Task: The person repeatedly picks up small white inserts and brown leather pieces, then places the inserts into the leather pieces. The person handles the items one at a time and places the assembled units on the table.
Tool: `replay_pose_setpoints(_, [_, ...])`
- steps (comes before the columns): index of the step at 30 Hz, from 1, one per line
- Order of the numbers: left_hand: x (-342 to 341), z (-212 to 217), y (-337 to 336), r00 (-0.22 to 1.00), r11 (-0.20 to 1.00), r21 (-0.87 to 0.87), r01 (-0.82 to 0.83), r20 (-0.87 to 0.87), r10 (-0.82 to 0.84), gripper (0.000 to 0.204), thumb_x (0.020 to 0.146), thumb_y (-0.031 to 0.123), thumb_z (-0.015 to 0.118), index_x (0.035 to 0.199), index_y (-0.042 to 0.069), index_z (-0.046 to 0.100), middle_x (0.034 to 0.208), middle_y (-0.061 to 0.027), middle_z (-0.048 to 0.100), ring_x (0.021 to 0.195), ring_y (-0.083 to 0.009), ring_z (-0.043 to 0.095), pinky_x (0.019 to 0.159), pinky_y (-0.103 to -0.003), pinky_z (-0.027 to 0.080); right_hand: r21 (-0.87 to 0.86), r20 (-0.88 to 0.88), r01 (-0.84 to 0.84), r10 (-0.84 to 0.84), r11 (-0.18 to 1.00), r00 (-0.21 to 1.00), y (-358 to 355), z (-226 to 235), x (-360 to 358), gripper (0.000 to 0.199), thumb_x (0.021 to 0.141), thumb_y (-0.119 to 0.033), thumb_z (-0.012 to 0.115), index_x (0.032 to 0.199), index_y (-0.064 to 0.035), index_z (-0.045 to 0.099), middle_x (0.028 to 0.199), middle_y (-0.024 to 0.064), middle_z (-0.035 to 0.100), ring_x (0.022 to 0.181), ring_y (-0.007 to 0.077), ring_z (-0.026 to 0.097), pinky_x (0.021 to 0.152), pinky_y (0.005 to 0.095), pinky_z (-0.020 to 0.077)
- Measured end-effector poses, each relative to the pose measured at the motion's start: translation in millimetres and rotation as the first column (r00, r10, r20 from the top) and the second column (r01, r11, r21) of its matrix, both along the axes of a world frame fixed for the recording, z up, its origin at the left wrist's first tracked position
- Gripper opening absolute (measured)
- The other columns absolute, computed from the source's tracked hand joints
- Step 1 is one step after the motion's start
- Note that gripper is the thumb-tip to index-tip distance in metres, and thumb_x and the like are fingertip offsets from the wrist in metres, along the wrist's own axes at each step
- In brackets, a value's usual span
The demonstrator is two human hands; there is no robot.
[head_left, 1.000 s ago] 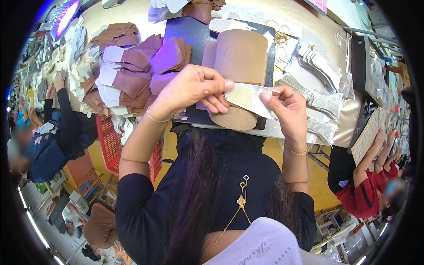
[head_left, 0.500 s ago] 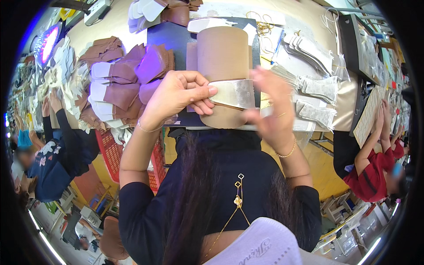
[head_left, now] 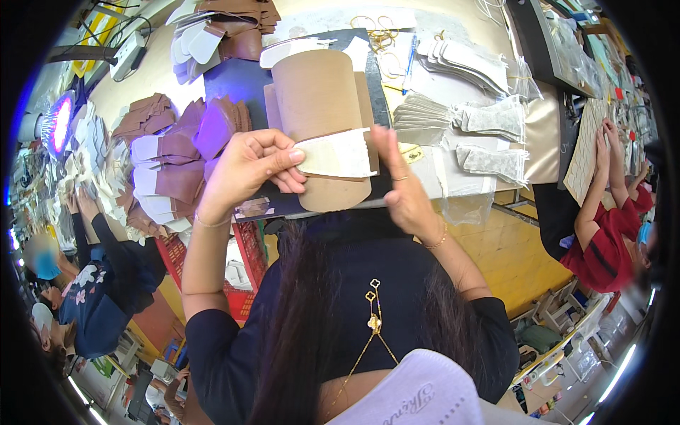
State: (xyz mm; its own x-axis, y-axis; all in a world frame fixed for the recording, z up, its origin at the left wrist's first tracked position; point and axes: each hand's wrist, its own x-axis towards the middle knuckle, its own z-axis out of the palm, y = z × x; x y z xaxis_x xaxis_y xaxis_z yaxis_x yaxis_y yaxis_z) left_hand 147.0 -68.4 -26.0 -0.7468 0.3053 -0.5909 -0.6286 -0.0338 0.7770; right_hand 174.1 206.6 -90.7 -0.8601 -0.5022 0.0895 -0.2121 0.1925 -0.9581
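Observation:
A tan leather piece (head_left: 319, 106), shaped like a shoe upper part, lies on a dark blue mat (head_left: 230, 78) in front of me. A pale cream strip (head_left: 336, 154) crosses its lower half. My left hand (head_left: 244, 170) pinches the left end of that strip with thumb and fingers. My right hand (head_left: 404, 191) presses flat, fingers straight, against the strip's right end and the tan piece's edge.
Brown and white cut pieces (head_left: 166, 163) pile up at the left, grey-white cut pieces (head_left: 471, 117) at the right. A person in red (head_left: 602, 234) works at the right, a person in dark floral clothes (head_left: 99, 283) at the left. A red crate (head_left: 244, 262) stands below the table.
The tan piece with the strip has come closer and larger in view. My right hand has shifted from gripping the strip's end to pressing flat along its right side.

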Motion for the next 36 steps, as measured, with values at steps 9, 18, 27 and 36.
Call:
replay_pose_setpoints(9, [-100,-23,-65,0.910,0.981,-0.008,-0.195,-0.374,0.178,0.027,0.099,0.030,0.055,0.102,0.003,0.057,0.070,0.0000,0.060,0.050,-0.0062,0.058,0.042,-0.017,0.044,0.498,-0.808,0.601,0.081,0.625,0.584,74,-47,-27,0.051,0.075,-0.011,0.076,0.121,-0.0286,0.064,0.140,0.0017,0.048,0.123,0.0254,0.042,0.101,0.0393,0.0328])
replay_pose_setpoints(18, [-143,-54,-58,0.948,0.794,-0.606,0.048,-0.224,-0.228,0.032,0.094,0.033,0.060,0.077,0.006,0.057,0.057,0.0025,0.055,0.039,-0.0053,0.048,0.035,-0.021,0.035,0.519,-0.816,0.544,0.192,0.659,0.546,72,-47,-41,0.046,0.074,-0.010,0.068,0.116,-0.0280,0.066,0.127,-0.0052,0.054,0.109,0.0190,0.047,0.094,0.0383,0.0337])
replay_pose_setpoints(27, [-64,-18,-102,0.867,0.487,-0.845,-0.220,-0.398,-0.299,0.022,0.084,0.019,0.066,0.095,-0.001,0.068,0.069,-0.0126,0.066,0.063,-0.0214,0.066,0.059,-0.036,0.051,0.671,-0.654,0.353,0.295,0.652,0.697,63,-14,-42,0.021,0.076,-0.006,0.069,0.091,-0.0140,0.055,0.094,-0.0018,0.061,0.096,0.0164,0.057,0.088,0.0358,0.0345])
replay_pose_setpoints(36, [33,-41,-77,0.787,0.241,-0.817,-0.524,-0.573,-0.229,0.029,0.080,0.019,0.073,0.101,0.001,0.068,0.090,-0.0144,0.061,0.082,-0.0290,0.060,0.074,-0.038,0.048,0.698,-0.335,0.080,0.226,0.712,0.915,70,3,-52,0.022,0.080,0.002,0.063,0.096,-0.0074,0.052,0.086,0.0075,0.062,0.078,0.0238,0.060,0.071,0.0348,0.0427])
